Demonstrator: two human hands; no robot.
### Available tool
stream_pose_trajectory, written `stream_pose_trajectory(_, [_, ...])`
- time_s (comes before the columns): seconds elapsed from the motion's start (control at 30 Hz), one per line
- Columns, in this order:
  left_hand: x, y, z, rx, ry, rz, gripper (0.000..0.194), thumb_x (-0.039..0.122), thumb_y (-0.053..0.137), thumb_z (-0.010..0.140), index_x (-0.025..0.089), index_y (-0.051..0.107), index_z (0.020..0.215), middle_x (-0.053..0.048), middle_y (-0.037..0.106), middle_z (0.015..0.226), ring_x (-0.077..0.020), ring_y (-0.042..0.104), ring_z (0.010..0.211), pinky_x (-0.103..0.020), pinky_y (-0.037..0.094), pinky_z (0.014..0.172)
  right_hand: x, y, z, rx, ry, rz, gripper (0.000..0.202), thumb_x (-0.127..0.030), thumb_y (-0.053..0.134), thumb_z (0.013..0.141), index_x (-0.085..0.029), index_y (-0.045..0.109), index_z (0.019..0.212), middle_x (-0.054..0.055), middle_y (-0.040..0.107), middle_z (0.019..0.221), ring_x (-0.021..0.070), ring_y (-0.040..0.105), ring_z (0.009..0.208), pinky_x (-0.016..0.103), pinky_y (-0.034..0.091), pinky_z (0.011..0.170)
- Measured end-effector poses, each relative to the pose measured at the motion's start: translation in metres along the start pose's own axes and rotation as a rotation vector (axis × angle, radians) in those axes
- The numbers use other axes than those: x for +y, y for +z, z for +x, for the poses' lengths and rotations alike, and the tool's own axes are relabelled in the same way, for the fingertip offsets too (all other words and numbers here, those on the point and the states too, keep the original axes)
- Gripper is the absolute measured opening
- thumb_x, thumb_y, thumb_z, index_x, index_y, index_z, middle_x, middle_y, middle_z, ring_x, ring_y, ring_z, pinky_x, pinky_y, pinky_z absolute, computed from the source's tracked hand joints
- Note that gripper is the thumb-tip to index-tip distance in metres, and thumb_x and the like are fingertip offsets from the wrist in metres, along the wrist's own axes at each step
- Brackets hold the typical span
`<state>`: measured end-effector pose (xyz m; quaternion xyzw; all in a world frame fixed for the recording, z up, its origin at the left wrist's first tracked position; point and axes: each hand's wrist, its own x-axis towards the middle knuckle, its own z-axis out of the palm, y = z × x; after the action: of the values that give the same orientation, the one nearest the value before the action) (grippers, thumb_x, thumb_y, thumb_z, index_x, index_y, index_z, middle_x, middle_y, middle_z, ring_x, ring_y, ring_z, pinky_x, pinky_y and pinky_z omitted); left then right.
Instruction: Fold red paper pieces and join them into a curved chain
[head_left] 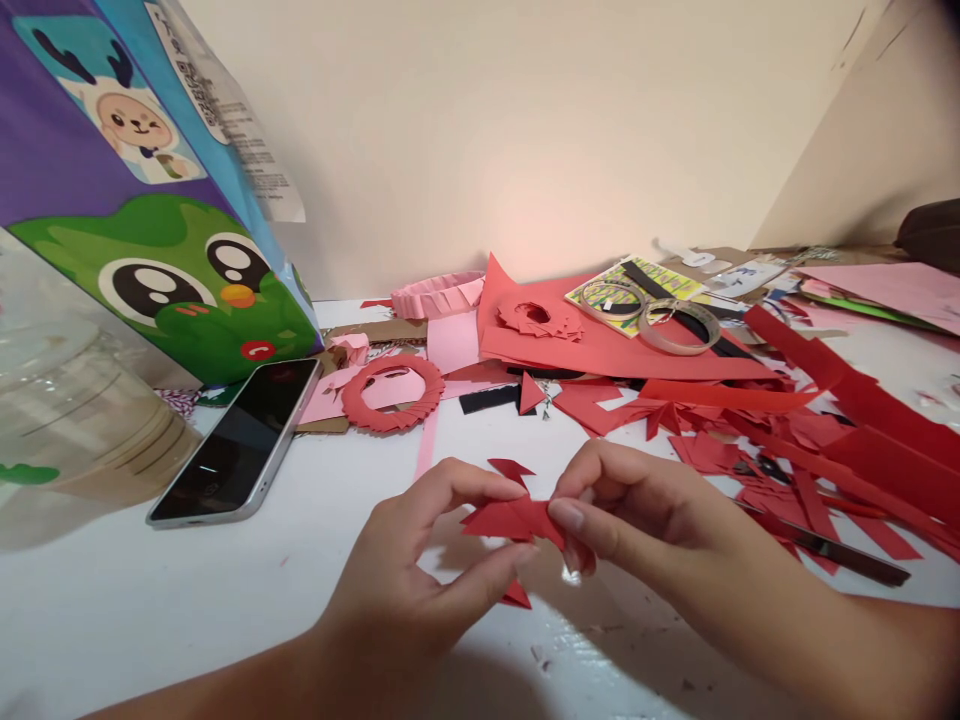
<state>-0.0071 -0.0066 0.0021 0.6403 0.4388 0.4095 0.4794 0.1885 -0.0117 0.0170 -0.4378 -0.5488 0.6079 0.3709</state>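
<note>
Between my two hands is a folded red paper piece (pixel 504 519) with pointed ends, held just above the white table. My left hand (pixel 431 555) pinches its left part between thumb and fingers. At its right end, my right hand (pixel 607 500) grips it between thumb and forefinger. Small red folded points (pixel 511 468) show behind it, and another red tip (pixel 517 596) shows below; I cannot tell whether these belong to the held piece. A red folded-paper ring (pixel 394 393) lies beyond my left hand.
A phone (pixel 240 440) and a plastic cup of drink (pixel 90 420) stand left, before a colourful bag (pixel 150 270). Tape rolls (pixel 679 328) rest on red paper (pixel 600 350) at the back. Red paper strips and scraps (pixel 810 440) cover the right, with a dark metal blade (pixel 832 548).
</note>
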Motion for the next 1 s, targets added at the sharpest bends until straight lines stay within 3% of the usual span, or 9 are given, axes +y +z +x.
stream_pose_trajectory(0.13, [0.007,0.002,-0.001,-0.015,-0.105,-0.089,0.021,0.027,0.069,0.085,0.033,0.066,0.104,0.002,0.073,0.090,-0.0151,0.069,0.078,-0.018,0.054,0.062,0.004,-0.003,0.002,0.059,-0.076,-0.115,0.021,-0.034,0.063,0.091,-0.021,0.059,0.076,-0.006,0.053,0.065,0.0075,0.044,0.057,0.019,0.035,0.050])
stream_pose_trajectory(0.27, [0.010,0.002,0.000,0.048,-0.189,-0.082,0.014,0.037,0.068,0.086,0.030,0.064,0.098,0.000,0.071,0.094,-0.0207,0.069,0.092,-0.016,0.051,0.056,0.007,-0.005,0.004,0.065,-0.087,-0.121,0.020,-0.036,0.062,0.092,-0.022,0.059,0.077,-0.006,0.055,0.065,0.0079,0.045,0.056,0.019,0.034,0.048])
stream_pose_trajectory(0.37, [0.006,0.001,0.002,0.062,-0.117,-0.001,0.015,0.033,0.071,0.084,0.033,0.065,0.097,0.001,0.069,0.089,-0.0215,0.067,0.093,-0.016,0.050,0.053,0.008,-0.006,0.004,0.072,-0.053,-0.095,0.022,-0.038,0.062,0.092,-0.022,0.058,0.078,-0.006,0.055,0.065,0.0076,0.045,0.055,0.019,0.035,0.049])
stream_pose_trajectory(0.5, [0.001,-0.001,0.002,0.107,0.024,0.153,0.015,0.025,0.072,0.083,0.036,0.069,0.092,0.006,0.066,0.075,-0.0122,0.063,0.068,-0.017,0.050,0.059,0.009,-0.004,0.004,0.044,0.001,-0.042,0.027,-0.042,0.062,0.091,-0.021,0.056,0.076,-0.007,0.052,0.062,0.0070,0.044,0.054,0.018,0.033,0.048])
stream_pose_trajectory(0.67, [0.002,-0.003,0.002,0.143,0.053,0.168,0.017,0.023,0.074,0.081,0.036,0.070,0.090,0.008,0.067,0.075,-0.0100,0.062,0.065,-0.015,0.049,0.058,0.008,-0.003,0.005,0.016,0.019,-0.017,0.028,-0.041,0.062,0.091,-0.020,0.053,0.075,-0.006,0.053,0.063,0.0075,0.044,0.056,0.018,0.035,0.050])
stream_pose_trajectory(0.83, [0.001,0.002,0.002,0.089,0.006,0.070,0.015,0.022,0.072,0.082,0.033,0.067,0.091,0.006,0.066,0.080,-0.0112,0.063,0.071,-0.015,0.052,0.061,0.010,-0.004,0.007,0.022,-0.014,-0.046,0.026,-0.038,0.062,0.091,-0.019,0.055,0.075,-0.006,0.052,0.062,0.0071,0.041,0.054,0.019,0.032,0.048])
stream_pose_trajectory(1.0, [-0.001,0.003,0.004,-0.005,-0.142,-0.092,0.011,0.030,0.070,0.085,0.031,0.063,0.094,0.003,0.065,0.078,-0.0139,0.063,0.071,-0.014,0.047,0.049,0.009,-0.006,0.009,0.015,-0.085,-0.201,0.024,-0.037,0.062,0.089,-0.020,0.058,0.073,-0.005,0.054,0.061,0.0089,0.044,0.053,0.021,0.034,0.048])
